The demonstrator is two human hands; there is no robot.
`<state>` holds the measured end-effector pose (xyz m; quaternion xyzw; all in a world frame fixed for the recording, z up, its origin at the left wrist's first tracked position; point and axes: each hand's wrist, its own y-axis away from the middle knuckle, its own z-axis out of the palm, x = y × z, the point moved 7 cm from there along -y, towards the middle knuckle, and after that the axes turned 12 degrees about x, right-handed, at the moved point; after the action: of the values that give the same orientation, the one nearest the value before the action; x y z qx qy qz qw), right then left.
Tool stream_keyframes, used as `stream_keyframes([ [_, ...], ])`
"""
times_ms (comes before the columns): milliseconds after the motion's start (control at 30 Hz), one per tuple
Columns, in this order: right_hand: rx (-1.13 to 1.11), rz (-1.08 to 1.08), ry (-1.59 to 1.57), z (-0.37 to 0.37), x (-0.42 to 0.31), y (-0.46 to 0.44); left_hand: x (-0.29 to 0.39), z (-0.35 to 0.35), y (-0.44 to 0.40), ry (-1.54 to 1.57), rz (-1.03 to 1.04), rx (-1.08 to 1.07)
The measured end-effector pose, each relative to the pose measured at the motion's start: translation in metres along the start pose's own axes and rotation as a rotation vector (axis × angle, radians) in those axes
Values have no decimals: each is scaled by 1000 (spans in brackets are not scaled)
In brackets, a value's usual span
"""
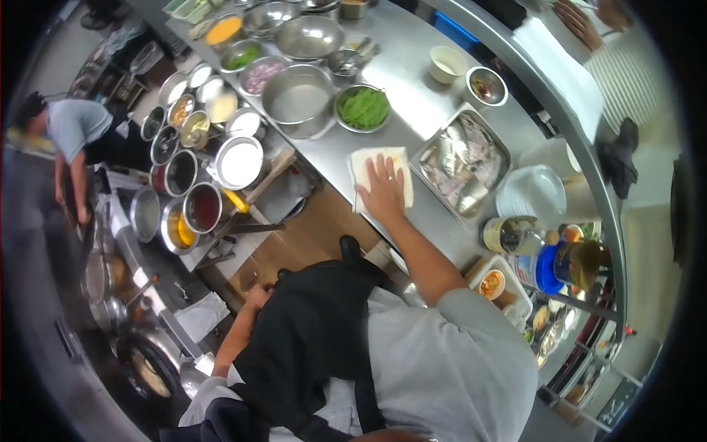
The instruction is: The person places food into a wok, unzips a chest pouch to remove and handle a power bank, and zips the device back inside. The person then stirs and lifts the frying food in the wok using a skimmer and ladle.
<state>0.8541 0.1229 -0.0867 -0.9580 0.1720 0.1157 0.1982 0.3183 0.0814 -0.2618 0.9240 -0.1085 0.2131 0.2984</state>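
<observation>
Pressed flat on a folded cream cloth (361, 160) is my right hand (383, 188), its fingers spread. The cloth lies on the steel counter (412, 81). Right of it stands a metal tray of fish (468, 158). A bowl of green vegetables (363, 108) is just above the cloth, beside a large empty metal bowl (297, 96). My left hand (258, 297) hangs low beside the black apron, away from the counter; its fingers are too small and unclear to read.
Pots and bowls (239, 162) crowd a lower stand at the left. A co-worker (81, 132) bends over at the far left. Bottles (508, 234), a blue-lidded tub (549, 269) and stacked plates (532, 193) stand at the right.
</observation>
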Motion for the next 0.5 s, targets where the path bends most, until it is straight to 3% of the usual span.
stream_keyframes([
  [33, 5, -11, -17, 16, -12, -15, 13, -6, 2, 0, -19, 14],
  [100, 114, 197, 65, 37, -25, -41, 55, -30, 9, 74, -131, 45],
  [233, 55, 20, 40, 59, -68, -50, 8, 3, -1, 128, 90, 43],
  [300, 6, 44, 8, 45, -59, -37, -25, 14, -8, 163, 153, -10],
  [467, 43, 379, 183, -28, 25, 99, -91, 14, -38, 494, 222, -188],
  [500, 123, 435, 213, -32, 56, 140, -18, -48, -14, 546, 72, -150],
])
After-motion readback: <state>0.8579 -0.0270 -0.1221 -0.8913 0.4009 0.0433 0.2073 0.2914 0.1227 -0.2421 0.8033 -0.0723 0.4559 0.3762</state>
